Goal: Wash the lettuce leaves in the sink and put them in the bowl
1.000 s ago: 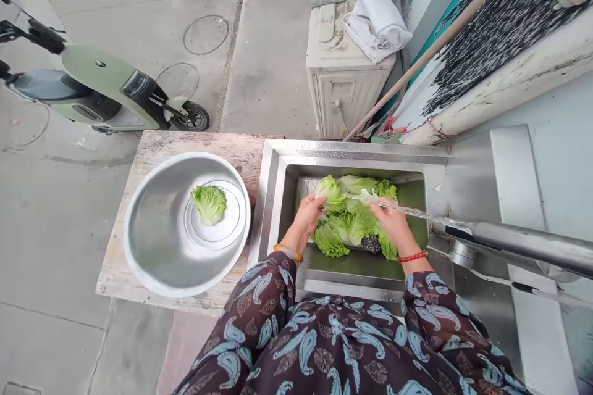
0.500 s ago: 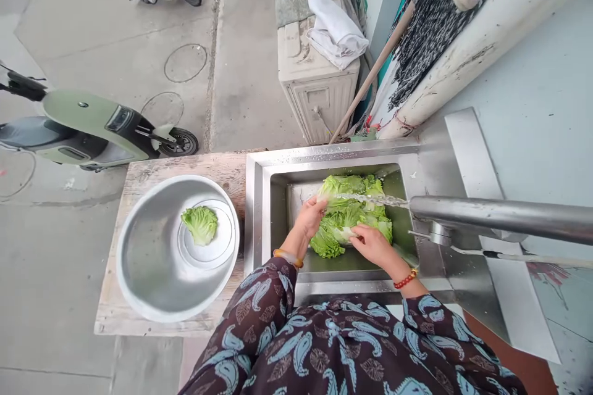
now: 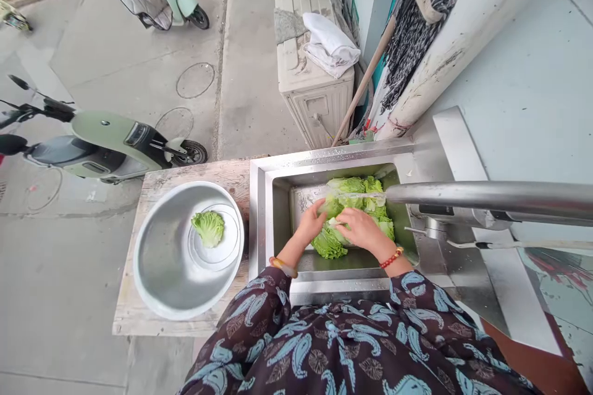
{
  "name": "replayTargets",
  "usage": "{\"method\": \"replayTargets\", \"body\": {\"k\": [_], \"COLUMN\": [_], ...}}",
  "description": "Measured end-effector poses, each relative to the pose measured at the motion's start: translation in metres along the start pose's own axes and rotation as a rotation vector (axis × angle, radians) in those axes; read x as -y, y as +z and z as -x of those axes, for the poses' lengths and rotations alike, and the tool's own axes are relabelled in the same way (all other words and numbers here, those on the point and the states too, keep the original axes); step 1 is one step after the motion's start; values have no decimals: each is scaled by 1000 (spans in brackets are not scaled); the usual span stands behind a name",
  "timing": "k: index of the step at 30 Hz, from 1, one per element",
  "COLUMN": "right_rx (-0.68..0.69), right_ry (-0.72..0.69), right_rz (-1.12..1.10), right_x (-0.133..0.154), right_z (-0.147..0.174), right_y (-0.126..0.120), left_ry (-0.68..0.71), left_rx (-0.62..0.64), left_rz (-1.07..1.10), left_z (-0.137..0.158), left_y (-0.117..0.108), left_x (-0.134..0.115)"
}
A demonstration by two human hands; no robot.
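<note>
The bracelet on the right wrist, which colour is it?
Red beads; the bracelet shows best in the head view, beside the sink.

Both arms are stretched forward and slightly inward, sleeves drawn back to the wrists. The left hand (image 3: 313, 223) is held palm down with fingers curled loosely. The right hand (image 3: 362, 228) is laid beside it, fingers bent and pointing leftward, the two nearly touching.

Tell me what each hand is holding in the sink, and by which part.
Both hands are on the lettuce in the sink: left hand at its left side, right hand over the pale stem end. Whether either grip is closed cannot be told.
</note>
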State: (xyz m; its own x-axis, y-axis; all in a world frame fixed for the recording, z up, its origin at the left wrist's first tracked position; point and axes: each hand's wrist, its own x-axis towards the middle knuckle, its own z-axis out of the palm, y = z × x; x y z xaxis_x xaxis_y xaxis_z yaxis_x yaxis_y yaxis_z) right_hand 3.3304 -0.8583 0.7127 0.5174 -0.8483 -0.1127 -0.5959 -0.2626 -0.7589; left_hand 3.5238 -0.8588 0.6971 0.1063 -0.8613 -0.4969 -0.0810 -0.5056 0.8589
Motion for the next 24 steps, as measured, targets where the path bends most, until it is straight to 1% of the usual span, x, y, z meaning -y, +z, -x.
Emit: {"method": "replayTargets", "body": {"k": [1,3,5,7,9,11,12,14,15,17,19,21,23,24], "right_rx": [9,-10,-34,-53,-108,-230,-306,-427,-456,-463,-433,-364,-303,-296], "right_ry": [2,73,175,263,338,416,454,525,556,603,629,647,625,596], "right_rz": [-5,-71,-206,-402,-656,-893,-967,-994,-970,-918,-922,-1023,-1221,-1333], "right_x": [2,3,2,-2,-6,-14,-18,-28,-32,-35,-29,-16,1,9], "right_z": [-9,-25,-36,-40,-37,-30,-25,-13,-6,6,17,23,24,22], "right_y": [-2,-3,0,4,7,7,6,2,1,3,10,22,35,41], "left_ry": [-2,-44,-89,-109,-137,-181,-193,-189,-180,-161,-127,-43,99,182], "left_rx": [52,155,196,159,101,68,60,44,33,16,-7,-46,-62,-39], "left_rz": [18,97,165,204,259,368,428,517,541,553,494,310,-29,-237], "left_z": [3,10,16,20,20,18,17,12,10,7,6,10,20,27], "left_y": [2,3,4,4,2,-3,-7,-14,-17,-20,-15,-4,12,20], "left_x": [-3,-7,-9,-10,-9,-8,-8,-7,-6,-4,-2,2,5,6]}}
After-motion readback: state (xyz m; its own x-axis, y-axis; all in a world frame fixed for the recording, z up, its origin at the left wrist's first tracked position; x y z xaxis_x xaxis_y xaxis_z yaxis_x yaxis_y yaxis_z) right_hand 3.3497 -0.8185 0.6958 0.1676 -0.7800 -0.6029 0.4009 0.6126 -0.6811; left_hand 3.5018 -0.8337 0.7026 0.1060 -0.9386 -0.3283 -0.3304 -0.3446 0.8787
